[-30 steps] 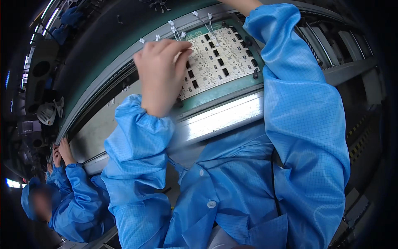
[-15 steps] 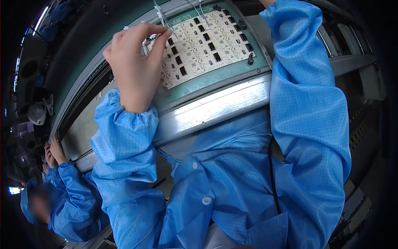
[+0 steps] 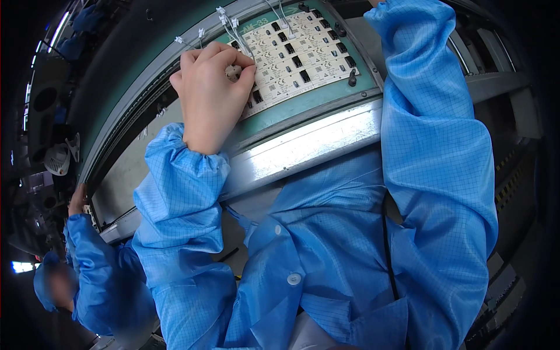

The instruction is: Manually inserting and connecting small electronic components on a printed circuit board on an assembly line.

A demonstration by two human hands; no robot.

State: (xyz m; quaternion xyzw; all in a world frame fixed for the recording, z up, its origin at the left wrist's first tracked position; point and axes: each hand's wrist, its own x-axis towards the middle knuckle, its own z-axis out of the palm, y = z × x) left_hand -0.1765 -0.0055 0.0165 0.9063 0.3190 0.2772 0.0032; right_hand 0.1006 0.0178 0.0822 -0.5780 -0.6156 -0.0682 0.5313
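My left hand is closed over the left part of a panel of white circuit boards. Between its thumb and fingers shows a small off-white connector. Black components stand in rows on the panel, which lies on a green fixture plate. Thin white wires with plug ends rise from the boards just beyond my left hand. Of my right hand, only a sliver shows at the top edge above its blue sleeve; its fingers are out of the picture.
A metal rail runs along the near side of the fixture. Black knobs stand at the plate's right edge. At the lower left, a co-worker in blue reaches over the same line. A small white fan sits at the far left.
My left hand has moved right and nearer, lower over the boards, its fingers now curled around the off-white connector. The co-worker's arm has shifted. My right arm stays nearly in place.
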